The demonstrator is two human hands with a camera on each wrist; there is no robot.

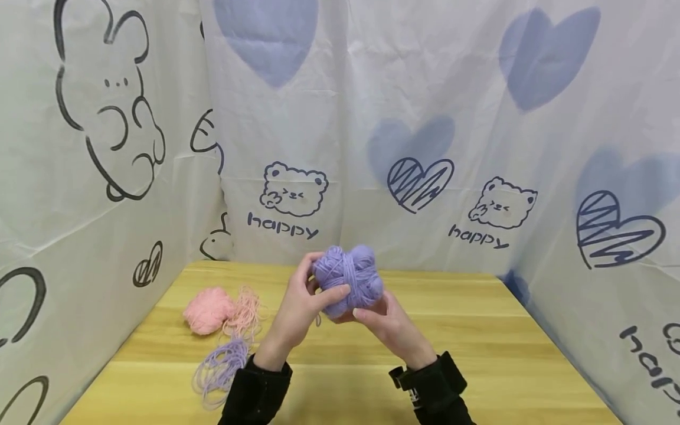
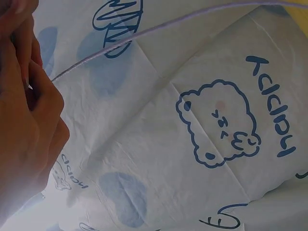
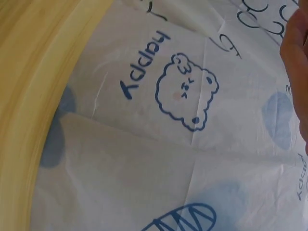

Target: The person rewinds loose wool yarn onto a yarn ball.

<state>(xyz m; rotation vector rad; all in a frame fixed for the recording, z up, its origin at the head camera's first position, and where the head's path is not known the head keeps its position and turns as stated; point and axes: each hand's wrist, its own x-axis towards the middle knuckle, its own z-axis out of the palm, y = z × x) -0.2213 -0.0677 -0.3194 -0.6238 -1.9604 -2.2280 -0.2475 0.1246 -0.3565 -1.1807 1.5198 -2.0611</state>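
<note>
Above the middle of the table, both hands hold a lumpy ball of purple yarn (image 1: pixel 347 277) with strands wrapped around its waist. My left hand (image 1: pixel 297 310) grips its left side, the thumb lying across the front. From the lower right, my right hand (image 1: pixel 390 330) holds the ball, thumb at its bottom edge; its other fingers are mostly hidden behind. In the left wrist view a purple strand (image 2: pixel 168 21) runs from beside the fingers toward the upper right. Only a sliver of a hand (image 3: pixel 296 62) appears in the right wrist view, and the ball is out of sight there.
On the table's left side lie a ball of pink yarn (image 1: pixel 208 311), a loose tangle of pink yarn (image 1: pixel 245 313) and loose loops of purple yarn (image 1: pixel 220 366). The wooden table (image 1: pixel 478 336) is bordered by printed white cloth (image 1: pixel 361 224) at the back and sides.
</note>
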